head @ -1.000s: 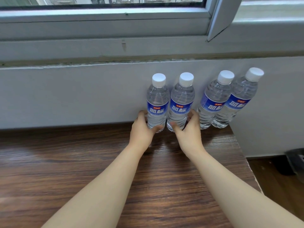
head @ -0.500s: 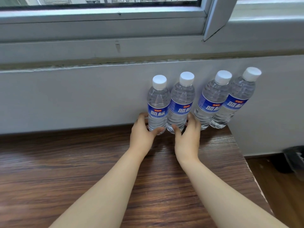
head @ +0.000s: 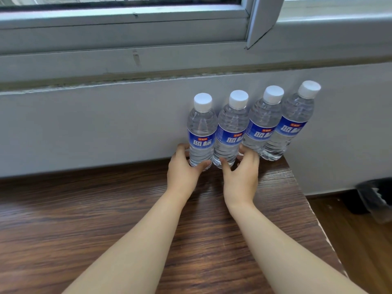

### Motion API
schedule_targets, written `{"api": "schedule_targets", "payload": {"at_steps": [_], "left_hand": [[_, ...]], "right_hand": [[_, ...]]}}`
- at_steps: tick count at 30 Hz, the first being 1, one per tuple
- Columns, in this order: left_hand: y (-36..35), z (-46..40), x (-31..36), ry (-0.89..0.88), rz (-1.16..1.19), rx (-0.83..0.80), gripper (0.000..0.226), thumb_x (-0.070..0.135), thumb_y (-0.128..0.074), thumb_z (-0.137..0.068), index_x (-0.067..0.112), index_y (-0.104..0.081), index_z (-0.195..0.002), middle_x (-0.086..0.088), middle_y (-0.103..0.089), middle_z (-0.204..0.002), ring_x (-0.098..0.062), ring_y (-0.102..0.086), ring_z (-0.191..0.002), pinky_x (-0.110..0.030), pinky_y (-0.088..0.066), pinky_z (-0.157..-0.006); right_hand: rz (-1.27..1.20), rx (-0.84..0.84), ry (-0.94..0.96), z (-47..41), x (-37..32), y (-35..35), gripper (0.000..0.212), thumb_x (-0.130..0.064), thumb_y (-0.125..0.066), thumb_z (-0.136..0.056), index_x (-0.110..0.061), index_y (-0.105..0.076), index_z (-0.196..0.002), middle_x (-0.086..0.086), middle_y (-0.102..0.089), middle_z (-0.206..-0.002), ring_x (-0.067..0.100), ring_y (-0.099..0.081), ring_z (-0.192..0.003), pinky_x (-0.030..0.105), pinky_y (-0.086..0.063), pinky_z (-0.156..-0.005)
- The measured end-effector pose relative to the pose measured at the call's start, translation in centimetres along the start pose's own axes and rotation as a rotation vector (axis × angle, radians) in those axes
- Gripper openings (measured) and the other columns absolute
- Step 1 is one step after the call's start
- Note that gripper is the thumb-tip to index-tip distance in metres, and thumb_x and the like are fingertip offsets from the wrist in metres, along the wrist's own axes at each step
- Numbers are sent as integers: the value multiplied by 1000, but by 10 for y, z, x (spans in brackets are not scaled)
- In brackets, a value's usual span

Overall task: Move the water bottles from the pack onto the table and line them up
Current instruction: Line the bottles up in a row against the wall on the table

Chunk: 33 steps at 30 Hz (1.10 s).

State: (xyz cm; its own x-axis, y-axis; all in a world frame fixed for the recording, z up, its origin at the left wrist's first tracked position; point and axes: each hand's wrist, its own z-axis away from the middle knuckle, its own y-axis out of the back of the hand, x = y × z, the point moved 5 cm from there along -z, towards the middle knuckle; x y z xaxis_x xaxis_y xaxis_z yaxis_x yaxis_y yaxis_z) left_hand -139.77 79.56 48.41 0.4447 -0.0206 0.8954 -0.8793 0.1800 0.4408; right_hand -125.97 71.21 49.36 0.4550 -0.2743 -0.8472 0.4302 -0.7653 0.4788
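Both hands were closed on bottles at the base. The left hand (head: 183, 174) gripped the leftmost clear plastic water bottle with white cap and blue label (head: 201, 132), thumb across the front of its lower body and fingers curled round its left side. The right hand (head: 241, 177) gripped the second clear plastic water bottle (head: 231, 132) in the same manner — thumb on the front near the foot, fingers wrapped round the right side, reaching into the space between it and the third bottle (head: 263, 122).

Four identical bottles stood upright in one row at the far edge of the dark brown wood-grain surface (head: 84, 219), backed against the pale grey wall (head: 84, 124). The two gripped bottles stood side by side, their bodies touching or nearly so. The third bottle sat just beside the second, and the fourth bottle (head: 294, 124) stood against the third, nearest the right-hand corner of the surface. All caps were on; all labels faced the camera.

Both forearms extended from the near edge across the surface toward the row. Above the wall ran a grey aluminium window frame (head: 127, 28). On the brown floor to the right of the surface stood a dark bin (head: 377, 198) — only partly in view.
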Motion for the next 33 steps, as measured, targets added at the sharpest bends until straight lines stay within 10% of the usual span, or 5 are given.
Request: {"api": "schedule_targets", "payload": {"at_steps": [26, 33], "left_hand": [[3, 16, 5, 13, -238, -38, 79, 44, -75, -76, 14, -38, -139, -7, -52, -137, -25, -51, -125, -38, -46, -97], [80, 63, -14, 44, -185, 54, 43, 21, -65, -88, 15, -53, -129, -1, -60, -126, -14, -57, -115, -27, -42, -100]], "right_hand": [[-6, -30, -126, 9, 3, 6, 49, -32, -71, -81, -18, -50, -123, -2, -55, -120, 17, -59, -107, 33, -48, -81], [-56, -268, -33, 68, -26, -10, 26, -20, -58, -91, -15, -55, -117, -2, -55, -115, 15, -53, -108, 20, -35, -86]]}}
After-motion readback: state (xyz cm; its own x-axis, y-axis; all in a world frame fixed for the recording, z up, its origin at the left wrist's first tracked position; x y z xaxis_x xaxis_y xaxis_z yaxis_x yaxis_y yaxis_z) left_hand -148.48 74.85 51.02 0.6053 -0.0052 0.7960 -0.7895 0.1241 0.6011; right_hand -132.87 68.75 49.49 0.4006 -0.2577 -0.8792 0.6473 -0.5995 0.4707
